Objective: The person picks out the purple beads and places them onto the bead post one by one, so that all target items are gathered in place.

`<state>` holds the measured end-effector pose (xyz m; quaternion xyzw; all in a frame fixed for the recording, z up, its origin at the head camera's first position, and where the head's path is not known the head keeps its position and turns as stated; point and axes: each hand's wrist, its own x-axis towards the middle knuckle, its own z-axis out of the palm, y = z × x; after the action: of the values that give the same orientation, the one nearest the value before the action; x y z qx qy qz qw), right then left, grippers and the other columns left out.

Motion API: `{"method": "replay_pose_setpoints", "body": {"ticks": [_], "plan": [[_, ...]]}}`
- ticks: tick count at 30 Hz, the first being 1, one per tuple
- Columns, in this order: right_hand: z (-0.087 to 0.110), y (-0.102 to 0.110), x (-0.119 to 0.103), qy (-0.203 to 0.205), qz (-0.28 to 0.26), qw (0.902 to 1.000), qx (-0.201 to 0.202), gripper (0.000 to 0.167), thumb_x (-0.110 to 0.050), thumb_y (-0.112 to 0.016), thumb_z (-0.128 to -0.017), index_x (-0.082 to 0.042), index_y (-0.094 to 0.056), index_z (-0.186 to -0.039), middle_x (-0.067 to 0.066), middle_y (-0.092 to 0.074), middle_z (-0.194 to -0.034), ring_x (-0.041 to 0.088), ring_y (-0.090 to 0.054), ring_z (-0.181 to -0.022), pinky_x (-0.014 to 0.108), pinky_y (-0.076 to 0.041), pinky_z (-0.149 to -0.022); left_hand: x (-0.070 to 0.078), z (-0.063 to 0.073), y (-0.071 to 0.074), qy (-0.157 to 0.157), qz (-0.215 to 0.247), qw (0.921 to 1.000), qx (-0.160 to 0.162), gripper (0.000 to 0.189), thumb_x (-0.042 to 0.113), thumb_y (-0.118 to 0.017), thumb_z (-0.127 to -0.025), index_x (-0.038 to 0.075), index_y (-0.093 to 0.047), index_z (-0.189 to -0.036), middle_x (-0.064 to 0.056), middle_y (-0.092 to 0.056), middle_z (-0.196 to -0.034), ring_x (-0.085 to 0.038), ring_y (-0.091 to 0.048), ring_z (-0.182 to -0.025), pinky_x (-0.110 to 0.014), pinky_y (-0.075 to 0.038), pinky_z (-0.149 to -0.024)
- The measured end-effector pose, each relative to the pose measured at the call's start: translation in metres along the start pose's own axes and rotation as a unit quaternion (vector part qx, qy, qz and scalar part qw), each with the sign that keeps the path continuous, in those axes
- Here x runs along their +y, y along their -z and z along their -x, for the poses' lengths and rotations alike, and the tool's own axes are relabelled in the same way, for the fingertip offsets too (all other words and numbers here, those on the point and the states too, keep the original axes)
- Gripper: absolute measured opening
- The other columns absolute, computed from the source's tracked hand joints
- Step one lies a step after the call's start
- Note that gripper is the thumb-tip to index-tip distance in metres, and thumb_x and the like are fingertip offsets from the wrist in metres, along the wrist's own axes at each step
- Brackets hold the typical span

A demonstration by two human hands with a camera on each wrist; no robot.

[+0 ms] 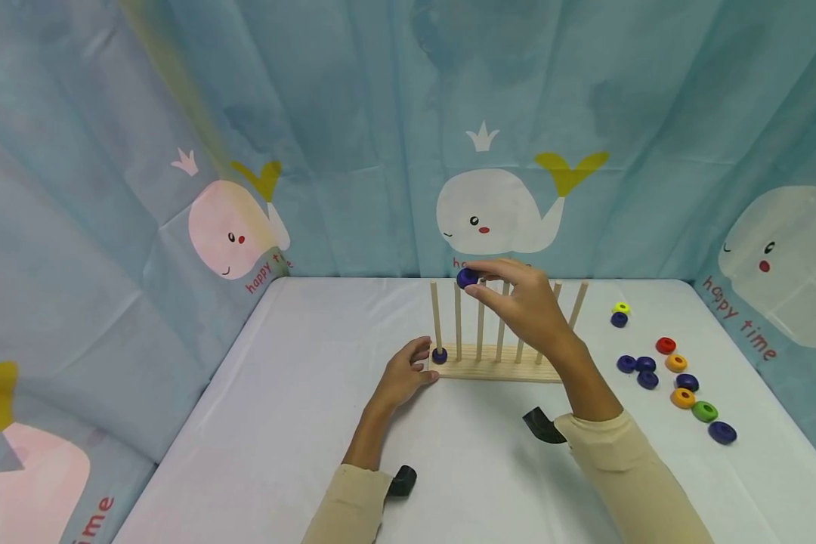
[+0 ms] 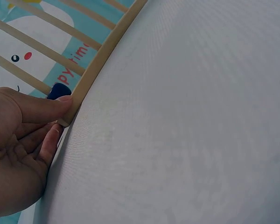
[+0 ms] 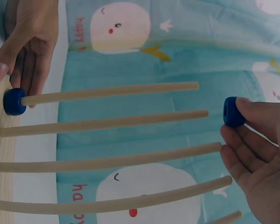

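Note:
A wooden peg rack (image 1: 479, 370) stands on the table, several upright pegs rising from its base. One dark blue bead (image 1: 439, 356) sits at the foot of its leftmost peg. My left hand (image 1: 404, 374) grips the left end of the base, thumb at the front edge, as the left wrist view also shows with the thumb (image 2: 49, 108). Between thumb and fingers my right hand (image 1: 520, 302) pinches another dark blue bead (image 1: 467, 279). In the right wrist view this held bead (image 3: 232, 112) is just beyond the tip of the second peg (image 3: 107, 123), apart from it.
Loose beads lie on the right of the white table (image 1: 279, 423): several blue ones (image 1: 647, 379), a red one (image 1: 666, 345), orange ones (image 1: 683, 398), a green one (image 1: 705, 411) and a yellow one (image 1: 621, 307). A whale-print curtain (image 1: 367, 151) hangs behind.

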<state>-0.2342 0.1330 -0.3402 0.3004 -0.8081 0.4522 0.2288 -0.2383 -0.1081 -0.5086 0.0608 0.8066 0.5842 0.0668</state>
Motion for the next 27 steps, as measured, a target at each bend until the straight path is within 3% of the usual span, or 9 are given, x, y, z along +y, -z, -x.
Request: {"method": "replay_pose_setpoints", "body": {"ticks": [8,14,23,27], "plan": [[-0.009,-0.01,-0.002,0.0,0.0,1.0,-0.009,0.034,-0.009,-0.082,-0.093,-0.006,-0.077,-0.127,0.007,-0.079,-0.118,0.021,-0.068,-0.099,0.025,-0.052,-0.08,-0.001,0.0,0.001,-0.005,0.002,1.0,-0.001,0.074,0.001,-0.08,-0.09,0.009,-0.05,-0.157,-0.014,-0.058,-0.153,-0.034,-0.056,-0.141,-0.047,-0.048,-0.12],[-0.015,-0.015,-0.003,-0.01,-0.007,0.9994,-0.031,0.036,-0.012,-0.081,-0.095,-0.006,-0.075,-0.13,0.008,-0.078,-0.122,0.022,-0.073,-0.11,0.041,-0.056,-0.091,0.0,0.0,0.0,-0.004,0.003,1.0,0.0,0.074,0.0,-0.079,-0.09,0.009,-0.05,-0.157,-0.014,-0.058,-0.154,-0.033,-0.055,-0.141,-0.047,-0.047,-0.121],[-0.023,-0.023,-0.002,-0.022,-0.011,0.998,-0.058,0.037,-0.012,-0.079,-0.097,-0.004,-0.073,-0.132,0.009,-0.077,-0.123,0.024,-0.074,-0.114,0.047,-0.062,-0.098,0.002,0.001,0.0,-0.011,0.003,0.9999,-0.004,0.075,0.001,-0.079,-0.089,0.006,-0.048,-0.157,-0.015,-0.058,-0.153,-0.033,-0.055,-0.141,-0.047,-0.048,-0.12],[-0.027,-0.027,-0.003,-0.025,-0.021,0.9969,-0.071,0.037,-0.011,-0.078,-0.098,-0.004,-0.072,-0.134,0.01,-0.077,-0.123,0.025,-0.074,-0.114,0.047,-0.064,-0.095,0.003,0.002,0.0,-0.011,0.001,0.9999,-0.004,0.075,0.002,-0.079,-0.09,0.008,-0.048,-0.158,-0.015,-0.057,-0.154,-0.034,-0.055,-0.142,-0.047,-0.047,-0.121]]}}
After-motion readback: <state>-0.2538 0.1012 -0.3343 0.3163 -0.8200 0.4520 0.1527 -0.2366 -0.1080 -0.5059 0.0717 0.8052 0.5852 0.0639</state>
